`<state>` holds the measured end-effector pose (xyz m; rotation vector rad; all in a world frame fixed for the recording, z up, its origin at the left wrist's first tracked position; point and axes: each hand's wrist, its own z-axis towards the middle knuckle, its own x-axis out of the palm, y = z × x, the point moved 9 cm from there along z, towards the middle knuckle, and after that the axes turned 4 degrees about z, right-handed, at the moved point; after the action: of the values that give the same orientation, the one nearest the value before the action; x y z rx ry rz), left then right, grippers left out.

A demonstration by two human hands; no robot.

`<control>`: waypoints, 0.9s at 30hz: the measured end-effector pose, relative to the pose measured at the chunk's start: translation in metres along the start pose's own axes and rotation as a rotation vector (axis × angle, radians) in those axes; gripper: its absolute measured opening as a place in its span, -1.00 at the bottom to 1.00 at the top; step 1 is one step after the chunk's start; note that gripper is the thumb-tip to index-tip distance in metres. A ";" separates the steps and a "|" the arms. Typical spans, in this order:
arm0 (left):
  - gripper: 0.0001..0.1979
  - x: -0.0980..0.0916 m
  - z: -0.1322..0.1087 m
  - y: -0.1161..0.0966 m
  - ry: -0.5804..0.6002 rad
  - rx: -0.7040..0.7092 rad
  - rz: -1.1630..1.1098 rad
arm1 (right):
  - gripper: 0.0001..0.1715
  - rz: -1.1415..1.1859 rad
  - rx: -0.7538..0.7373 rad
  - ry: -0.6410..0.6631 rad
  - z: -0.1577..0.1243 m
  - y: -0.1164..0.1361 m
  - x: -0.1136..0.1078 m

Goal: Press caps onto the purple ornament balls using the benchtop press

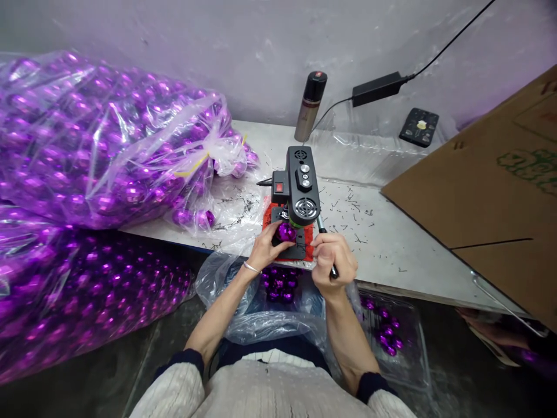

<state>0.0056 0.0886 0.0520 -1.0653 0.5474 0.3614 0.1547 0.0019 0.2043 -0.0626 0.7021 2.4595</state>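
Between the thumb and fingers of my left hand (266, 247) is a shiny purple ball (286, 232), set under the head of a small black bench drill press (301, 180). My right hand (333, 261) is wrapped round the black-gripped lever (334, 271) on the press's right side. The drill's tip and its contact with the ball are hidden by the housing. A red mat (308, 241) lies beneath the dark base. Below the table edge, several purple balls (278, 284) rest in clear plastic over my lap.
Big clear bags of purple balls (108, 145) crowd the left. Behind the press stand a spray can (310, 107), a black power adapter (378, 89) and a phone (419, 127). A cardboard box (487, 203) leans at right. A clear bin (409, 354) with balls sits below. Dark shavings litter the white table (383, 255).
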 end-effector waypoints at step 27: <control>-0.36 0.000 0.015 0.016 0.248 -0.099 -0.037 | -0.75 -0.023 -0.015 0.030 -0.001 0.001 0.000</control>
<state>0.0006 0.1093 0.0464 -1.2231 0.7354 0.2268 0.1536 0.0009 0.2043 -0.1132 0.6926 2.4464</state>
